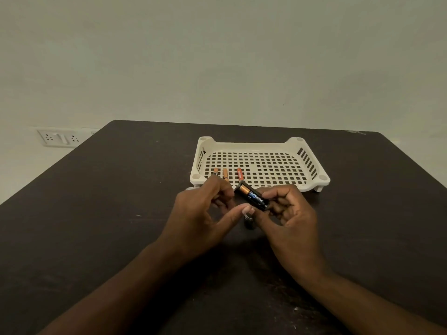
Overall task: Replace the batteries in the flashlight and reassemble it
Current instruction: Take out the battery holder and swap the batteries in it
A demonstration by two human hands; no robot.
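**benchlurker:** Starting closest to the camera: both forearms come in over the dark table (101, 213). The right hand (287, 213) has its fingers curled round a battery holder (252, 198), with black-and-copper cells seated in it. The left hand (200, 211) sits just beside it, thumb stretched toward the holder's lower end, fingers loosely bent and gripping nothing as far as the view shows. A small dark piece (249, 220) lies under the hands, maybe the flashlight body or cap, too hidden to call.

**torchfan22:** And beyond that?

**benchlurker:** The white slotted tray (260, 143), with three loose orange batteries (225, 174) lying near its front left corner. Wall socket (60, 137) far left.

**torchfan22:** Risks?

**benchlurker:** Probably a cell seated the wrong way round, or popping out if the thumb pushes the end too hard. Also mixing those tray batteries with the fresh ones.
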